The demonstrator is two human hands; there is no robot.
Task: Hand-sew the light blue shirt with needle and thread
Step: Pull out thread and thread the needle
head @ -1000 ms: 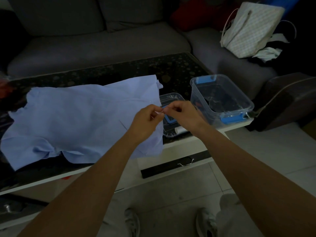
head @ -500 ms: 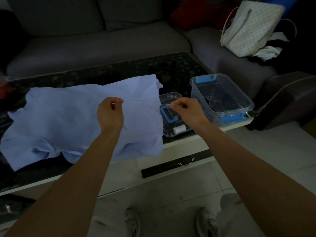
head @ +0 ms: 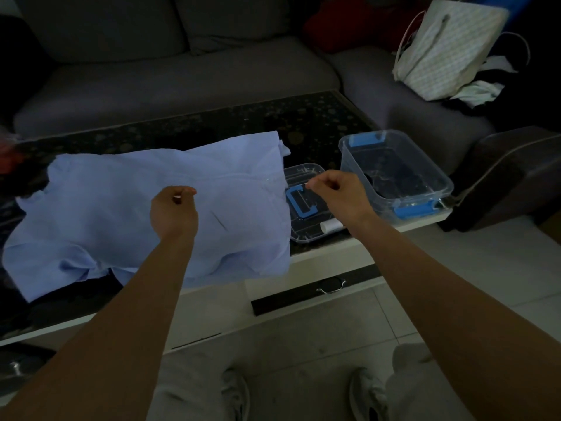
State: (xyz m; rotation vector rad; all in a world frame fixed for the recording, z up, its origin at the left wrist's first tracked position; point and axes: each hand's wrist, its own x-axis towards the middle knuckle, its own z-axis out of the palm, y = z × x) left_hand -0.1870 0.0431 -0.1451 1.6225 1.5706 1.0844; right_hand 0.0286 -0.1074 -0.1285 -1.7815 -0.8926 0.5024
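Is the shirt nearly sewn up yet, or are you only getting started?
Only starting. Done: the light blue shirt lies spread on the table, and the white spool is out. In hand: the left hand and right hand are held apart, fingers pinched, probably on thread too thin to see. Left: no stitches show on the shirt, so the sewing itself.

Plastic bin [head: 349, 156] blocks right, tabletop [head: 243, 120] open beyond shirt [head: 106, 192]

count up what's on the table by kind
shirt: 1
clear plastic, tub and flat tray: 2
white spool: 1
total: 4
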